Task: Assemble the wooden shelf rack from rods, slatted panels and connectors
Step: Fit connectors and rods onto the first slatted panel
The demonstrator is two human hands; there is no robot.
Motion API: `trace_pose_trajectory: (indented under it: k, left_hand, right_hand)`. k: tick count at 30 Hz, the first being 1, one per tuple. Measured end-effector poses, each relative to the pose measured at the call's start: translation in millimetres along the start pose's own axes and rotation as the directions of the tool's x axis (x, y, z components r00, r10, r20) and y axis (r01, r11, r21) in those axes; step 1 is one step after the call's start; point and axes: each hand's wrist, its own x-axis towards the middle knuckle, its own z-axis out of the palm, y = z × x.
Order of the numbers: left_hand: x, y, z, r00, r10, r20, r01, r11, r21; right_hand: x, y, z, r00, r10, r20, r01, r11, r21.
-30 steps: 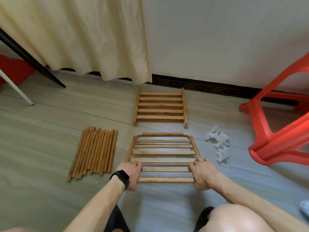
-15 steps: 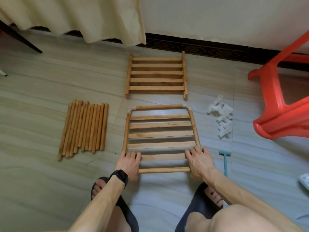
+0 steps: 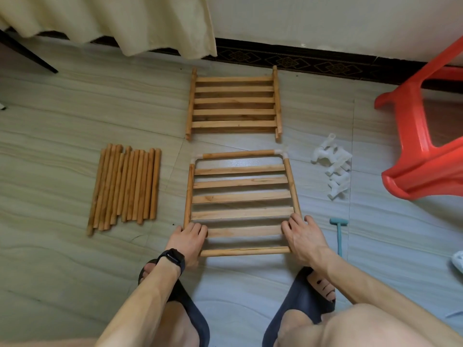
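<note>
- Floor (image 3: 62,159) of pale tile held the shelf parts, spread out before a crouching person's sandalled feet (image 3: 318,289).
- Near panel (image 3: 241,197) lay flat between the hands, ringed by four rods (image 3: 241,251). White connectors (image 3: 281,153) joined the two far corners.
- Left hand (image 3: 188,237), with a black watch (image 3: 172,259) on its wrist, covered the near left corner with fingers bent over it. Whether it gripped or only pressed could not be told.
- Right hand (image 3: 302,237) lay over the near right corner with fingers spread and fairly straight, seemingly pressing down rather than clamped.
- The hands were well apart, one at each near corner, and hid any joints there.
- The framed panel's long axis ran away from the person toward the wall (image 3: 325,21). Its slats (image 3: 241,214) crossed left to right.
- Progress looked early: one tier was framed, perhaps with its near corners being seated.
- Much seemed left to do. A far panel (image 3: 234,103) lay bare near the wall. Loose rods (image 3: 125,189) lay side by side to the left, pointing roughly the same way as the frame. Spare connectors (image 3: 333,169) sat heaped to the right.
- A teal tool (image 3: 338,236) lay just right of the right hand, and a red stool (image 3: 421,136) stood beyond.
</note>
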Motion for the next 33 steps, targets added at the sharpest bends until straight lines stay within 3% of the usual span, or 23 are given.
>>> trace_pose_trajectory:
  k: [17, 22, 26, 33]
  left_hand:
    - [6.3, -5.7, 8.0, 0.998, -0.06, -0.011, 0.059, 0.996, -0.073]
    - [4.2, -11.2, 12.6, 0.999, 0.01, 0.053, -0.001, 0.986, -0.167]
    - [10.1, -14.3, 12.6, 0.999, 0.023, -0.035, -0.031, 0.968, -0.249]
    - [46.3, -14.5, -7.5, 0.989, -0.055, -0.139, 0.006, 0.943, -0.332]
  right_hand:
    - [7.9, -12.4, 7.6, 0.999, 0.039, 0.004, -0.039, 0.988, 0.147]
    - [5.1, -12.7, 14.5, 0.998, 0.035, 0.061, -0.047, 0.979, 0.2]
    - [-0.7, -7.1, 13.0, 0.993, 0.058, 0.098, -0.086, 0.944, 0.318]
    - [31.2, 10.5, -8.6, 0.989, 0.15, 0.002, -0.132, 0.863, 0.487]
